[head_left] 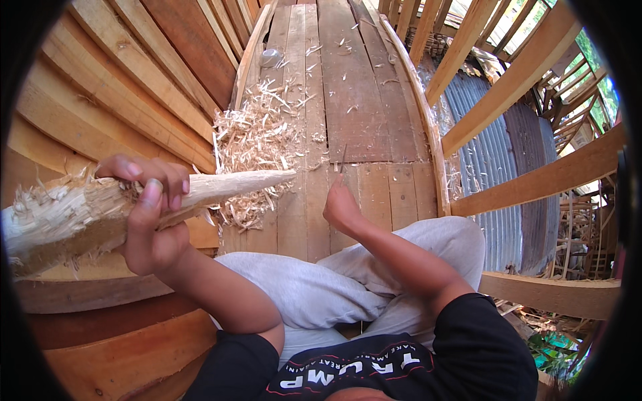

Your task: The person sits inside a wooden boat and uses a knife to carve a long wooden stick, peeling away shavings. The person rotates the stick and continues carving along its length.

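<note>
A thick, rough wooden stake (234, 184) lies across the left side, its pale whittled end narrowing to a point over the plank floor. My left hand (152, 210) is wrapped round it, fingers over the top and thumb pressed on the near side. The stake's far left end is frayed with torn fibres. Beyond the stake's tip, to the right, my right hand (342, 204) is closed on a thin knife (344, 159), whose narrow dark blade points away from me. The blade is apart from the stake. The knife's handle is mostly hidden in my fist.
Wood shavings (257, 134) are heaped beside the stake on the plank floor (354, 93). A small clear container (270, 58) stands farther off. Leaning boards (127, 80) line the left; wooden slats (515, 80) and corrugated metal sheets (491, 147) are at right. My crossed legs (321, 281) are close below.
</note>
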